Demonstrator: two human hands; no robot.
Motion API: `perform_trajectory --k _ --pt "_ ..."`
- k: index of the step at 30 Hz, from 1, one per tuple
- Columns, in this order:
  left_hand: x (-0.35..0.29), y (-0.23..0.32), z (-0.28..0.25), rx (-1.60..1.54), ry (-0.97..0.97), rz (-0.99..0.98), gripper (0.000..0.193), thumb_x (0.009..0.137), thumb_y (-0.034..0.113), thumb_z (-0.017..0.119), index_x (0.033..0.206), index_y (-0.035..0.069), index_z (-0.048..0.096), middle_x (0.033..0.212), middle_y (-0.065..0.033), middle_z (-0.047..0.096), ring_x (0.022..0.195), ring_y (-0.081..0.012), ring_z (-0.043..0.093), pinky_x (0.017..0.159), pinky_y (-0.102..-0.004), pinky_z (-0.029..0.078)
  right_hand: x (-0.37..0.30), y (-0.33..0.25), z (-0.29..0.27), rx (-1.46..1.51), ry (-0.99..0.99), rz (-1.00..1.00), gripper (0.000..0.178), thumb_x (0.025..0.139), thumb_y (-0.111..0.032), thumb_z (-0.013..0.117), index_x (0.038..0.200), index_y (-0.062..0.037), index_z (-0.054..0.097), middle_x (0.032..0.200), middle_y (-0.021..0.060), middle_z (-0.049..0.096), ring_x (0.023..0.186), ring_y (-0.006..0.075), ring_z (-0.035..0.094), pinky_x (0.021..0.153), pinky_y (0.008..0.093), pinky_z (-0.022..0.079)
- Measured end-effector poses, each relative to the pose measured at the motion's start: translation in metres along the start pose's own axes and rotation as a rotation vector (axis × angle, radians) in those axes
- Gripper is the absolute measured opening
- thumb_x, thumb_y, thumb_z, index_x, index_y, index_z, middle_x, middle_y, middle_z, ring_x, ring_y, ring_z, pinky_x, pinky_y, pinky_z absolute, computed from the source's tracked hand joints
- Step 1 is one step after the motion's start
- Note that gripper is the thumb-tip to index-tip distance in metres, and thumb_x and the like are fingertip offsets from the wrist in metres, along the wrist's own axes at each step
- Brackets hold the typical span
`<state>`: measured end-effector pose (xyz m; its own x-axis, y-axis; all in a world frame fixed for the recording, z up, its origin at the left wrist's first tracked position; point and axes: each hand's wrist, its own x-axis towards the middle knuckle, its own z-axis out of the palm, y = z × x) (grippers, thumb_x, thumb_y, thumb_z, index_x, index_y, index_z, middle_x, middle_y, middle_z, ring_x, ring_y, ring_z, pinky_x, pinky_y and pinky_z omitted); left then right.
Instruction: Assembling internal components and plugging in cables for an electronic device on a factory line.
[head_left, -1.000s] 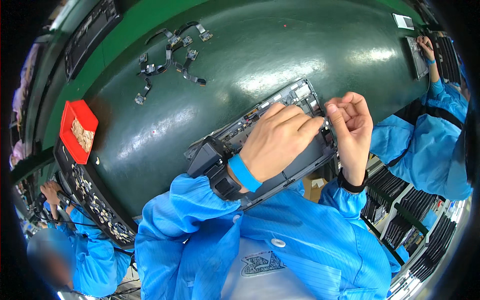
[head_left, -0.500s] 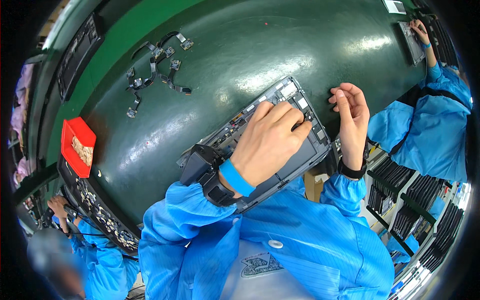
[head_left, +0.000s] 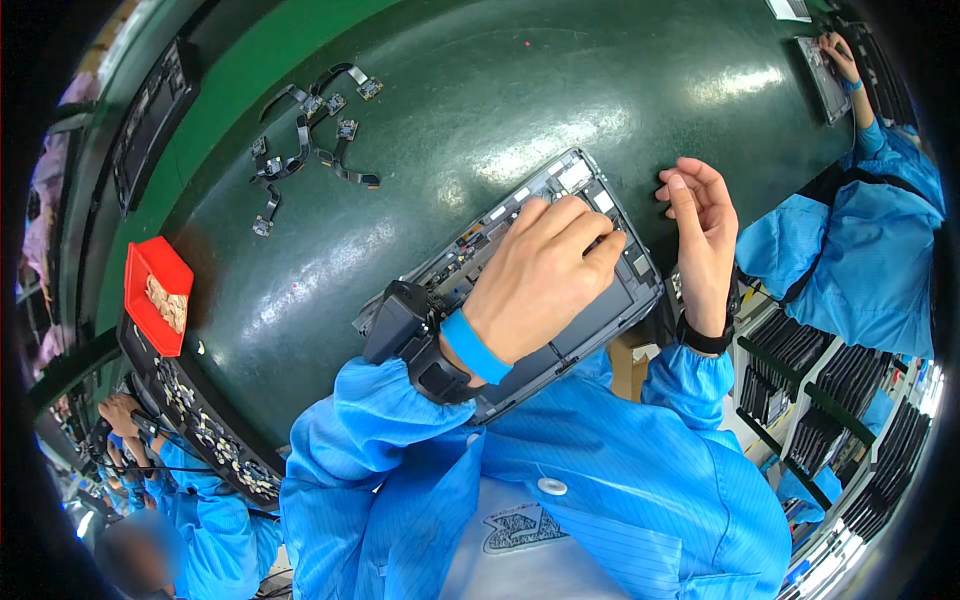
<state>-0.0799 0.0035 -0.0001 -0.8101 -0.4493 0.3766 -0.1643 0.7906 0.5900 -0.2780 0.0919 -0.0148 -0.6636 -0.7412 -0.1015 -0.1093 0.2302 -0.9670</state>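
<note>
An opened grey tablet housing [head_left: 600, 325] lies slanted on the green table in front of me, with small parts and connectors along its far edge. My left hand [head_left: 540, 280] is over it, wrist banded in blue. Its fingers are curled down with the tips drawn together at the inner parts; whatever they grip is hidden under the hand. My right hand [head_left: 708, 230] is raised just off the housing's right side. There the thumb meets the bent fingers in a loose pinch, and anything between them is too small to make out.
Several black flex cables with small boards [head_left: 305, 140] lie at the far left. A red bin [head_left: 165, 325] of small pale pieces stands near a black tray [head_left: 215, 440] of small parts. Co-workers sit at both sides. Racks of dark panels [head_left: 840, 390] stand at right.
My left hand has shifted slightly to the right over the housing, its fingertips still down. My right hand stays nearly in place. The co-worker at lower left has moved.
</note>
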Motion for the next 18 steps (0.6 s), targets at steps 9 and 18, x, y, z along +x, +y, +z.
perform_trajectory --k 9,18 --pt "0.0020 -0.0028 0.0013 -0.020 0.057 0.011 0.021 0.082 0.011 0.077 0.102 0.005 0.076 0.098 -0.0040 0.070 0.094 -0.0211 0.065 0.077 -0.0365 0.046 0.0013 -0.0021 0.0019 0.024 -0.013 0.003 0.030 0.101 -0.011 0.068 0.127 0.0023 0.060 0.110 0.0060 0.069 0.098 0.0111 0.064 0.088 0.0242 0.049" --pt "0.0011 -0.0062 0.0068 -0.029 0.088 0.001 0.019 0.082 0.012 0.076 0.100 0.007 0.077 0.101 -0.0033 0.070 0.096 -0.0210 0.065 0.077 -0.0374 0.046 0.0017 -0.0032 0.0040 -0.001 -0.015 0.006 0.029 0.101 -0.009 0.067 0.127 0.0030 0.059 0.110 0.0064 0.068 0.099 0.0116 0.064 0.090 0.0245 0.050"
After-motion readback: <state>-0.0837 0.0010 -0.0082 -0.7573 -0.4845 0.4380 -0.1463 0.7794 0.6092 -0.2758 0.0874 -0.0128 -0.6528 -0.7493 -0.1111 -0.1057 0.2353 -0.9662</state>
